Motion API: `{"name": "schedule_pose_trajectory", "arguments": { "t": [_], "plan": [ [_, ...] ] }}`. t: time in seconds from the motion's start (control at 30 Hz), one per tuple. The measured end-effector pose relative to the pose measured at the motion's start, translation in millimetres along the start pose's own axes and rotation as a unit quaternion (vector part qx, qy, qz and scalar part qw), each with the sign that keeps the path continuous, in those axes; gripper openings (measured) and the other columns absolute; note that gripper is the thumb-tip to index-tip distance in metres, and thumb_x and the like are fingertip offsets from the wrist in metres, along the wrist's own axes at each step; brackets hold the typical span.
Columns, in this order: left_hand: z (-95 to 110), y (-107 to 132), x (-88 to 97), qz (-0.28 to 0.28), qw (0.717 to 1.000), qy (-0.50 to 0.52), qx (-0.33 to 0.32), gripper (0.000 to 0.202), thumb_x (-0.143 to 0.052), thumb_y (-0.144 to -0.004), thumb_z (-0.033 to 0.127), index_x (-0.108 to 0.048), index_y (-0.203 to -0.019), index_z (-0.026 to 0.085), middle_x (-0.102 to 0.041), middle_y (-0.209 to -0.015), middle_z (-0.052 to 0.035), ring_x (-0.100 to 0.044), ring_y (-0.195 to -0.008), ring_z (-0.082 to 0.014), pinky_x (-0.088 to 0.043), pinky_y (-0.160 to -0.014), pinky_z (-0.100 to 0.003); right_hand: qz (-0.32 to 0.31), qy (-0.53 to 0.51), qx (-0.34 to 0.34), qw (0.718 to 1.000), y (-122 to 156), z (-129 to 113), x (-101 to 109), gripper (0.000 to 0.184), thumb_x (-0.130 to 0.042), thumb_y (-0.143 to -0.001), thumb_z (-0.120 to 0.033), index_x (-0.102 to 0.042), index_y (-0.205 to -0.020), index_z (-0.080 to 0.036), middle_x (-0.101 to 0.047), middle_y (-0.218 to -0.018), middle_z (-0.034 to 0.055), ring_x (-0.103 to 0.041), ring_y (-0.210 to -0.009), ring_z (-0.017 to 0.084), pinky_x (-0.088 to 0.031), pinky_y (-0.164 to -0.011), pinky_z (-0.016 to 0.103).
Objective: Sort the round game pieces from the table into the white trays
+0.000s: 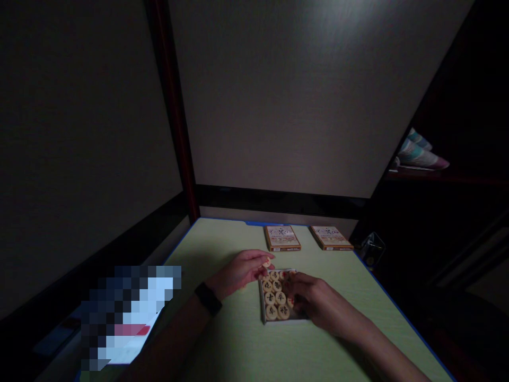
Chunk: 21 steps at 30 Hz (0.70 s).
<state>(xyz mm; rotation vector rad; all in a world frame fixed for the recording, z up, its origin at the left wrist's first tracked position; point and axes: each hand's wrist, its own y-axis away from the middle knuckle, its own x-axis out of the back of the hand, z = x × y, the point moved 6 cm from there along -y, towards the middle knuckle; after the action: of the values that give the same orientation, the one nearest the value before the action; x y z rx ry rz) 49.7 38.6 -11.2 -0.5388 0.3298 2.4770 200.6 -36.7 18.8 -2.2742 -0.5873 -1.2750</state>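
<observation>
My left hand (248, 265) is closed, pinching a round wooden Chinese chess piece (266, 262) with a red mark between thumb and fingers, just above the far left corner of an open shallow box (263, 310). Inside the box, pale round Chinese chess pieces (280, 297) lie in rows, several with black characters and some with red. My right hand (312, 297) reaches over the right side of the box with its fingers curled down, hiding that part of the contents. What those fingers grip is hidden. Part of another pale piece (243, 287) shows on the table beneath my left hand.
Two flat printed boxes (283, 239) (331, 238) lie at the far edge of the green table (222, 339). A pixelated bright object (135, 318) is at the left edge. Walls stand behind and left; patterned cloth (421, 151) rests on a shelf at right.
</observation>
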Motion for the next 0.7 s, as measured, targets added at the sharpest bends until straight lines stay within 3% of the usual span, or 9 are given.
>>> {"name": "schedule_pose_trajectory", "arguments": {
  "t": [0.17,0.43,0.6,0.7],
  "plan": [
    [-0.3,-0.6,0.0,-0.008,1.000,-0.009,-0.007,0.037,-0.080,-0.073,0.030,-0.069,-0.102,0.010,-0.065,-0.087,-0.0069,-0.057,-0.074,-0.0107,-0.042,-0.070,-0.024,0.000,0.013,-0.017,1.000,-0.2,3.4,-1.2,0.034,-0.049,-0.064,0.010,-0.060,-0.080,-0.019,-0.061,-0.091,0.0030,-0.061,-0.084,0.017,-0.046,-0.075,0.025],
    [1.3,-0.6,-1.9,-0.021,0.999,-0.020,-0.019,0.046,-0.082,-0.069,0.038,-0.066,-0.101,0.010,-0.064,-0.087,-0.0066,-0.057,-0.074,-0.0106,-0.041,-0.070,-0.024,-0.003,0.015,-0.023,1.000,1.4,5.2,-4.5,0.031,-0.051,-0.067,0.009,-0.057,-0.080,-0.019,-0.060,-0.092,0.0035,-0.060,-0.084,0.016,-0.045,-0.075,0.024],
    [0.4,0.9,-3.9,-0.025,0.999,-0.037,-0.010,0.041,-0.083,-0.067,0.041,-0.060,-0.087,0.013,-0.065,-0.086,-0.0063,-0.057,-0.072,-0.0106,-0.040,-0.069,-0.024,0.015,-0.003,-0.019,1.000,1.3,0.6,3.1,0.027,-0.053,-0.072,0.005,-0.060,-0.083,-0.018,-0.061,-0.092,0.0043,-0.061,-0.082,0.016,-0.047,-0.074,0.025],
    [1.2,3.3,-8.5,-0.036,0.997,-0.072,-0.003,0.040,-0.080,-0.069,0.044,-0.058,-0.083,0.013,-0.064,-0.085,-0.0060,-0.054,-0.067,-0.0087,-0.037,-0.063,-0.022,0.064,-0.013,-0.021,0.998,1.3,-1.5,8.5,0.020,-0.054,-0.082,-0.004,-0.061,-0.093,-0.019,-0.063,-0.093,0.0053,-0.061,-0.083,0.017,-0.049,-0.074,0.027]
  ]
}}
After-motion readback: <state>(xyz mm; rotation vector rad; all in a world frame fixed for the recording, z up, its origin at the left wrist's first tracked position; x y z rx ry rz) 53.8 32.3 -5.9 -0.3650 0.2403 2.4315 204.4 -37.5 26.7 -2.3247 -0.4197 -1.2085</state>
